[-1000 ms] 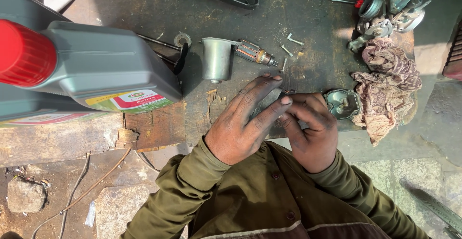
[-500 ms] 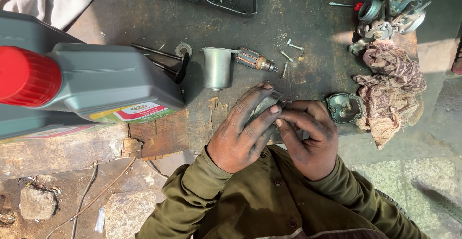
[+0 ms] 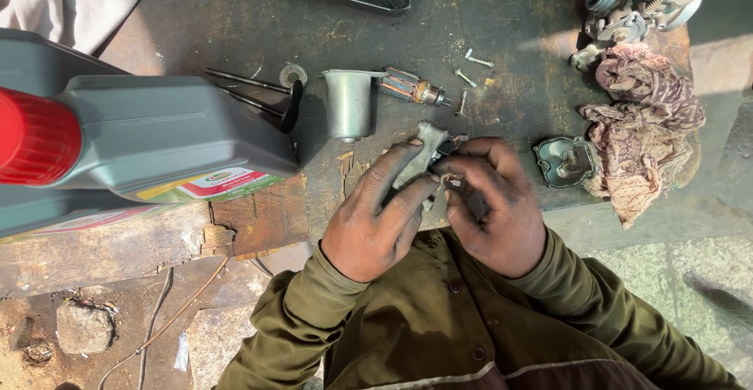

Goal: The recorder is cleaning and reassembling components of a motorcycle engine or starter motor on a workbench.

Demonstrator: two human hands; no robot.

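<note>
Both hands gripped one small grey metal bracket point(image 3: 427, 154): left hand point(image 3: 376, 217) fingers wrapped its lower end, right hand point(image 3: 490, 209) pinched its right side. Part was dull, grimy cast metal, long axis tilted up-right, top end pointing away from the person. Held just above the worktop point(image 3: 510, 60), near a metal cup point(image 3: 347, 103) and armature point(image 3: 412, 88).

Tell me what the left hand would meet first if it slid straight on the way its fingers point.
Beyond the small metal part it already holds, the left hand, pointing up and right, would probably reach the loose bolts beside the armature; depth is unclear.
</note>
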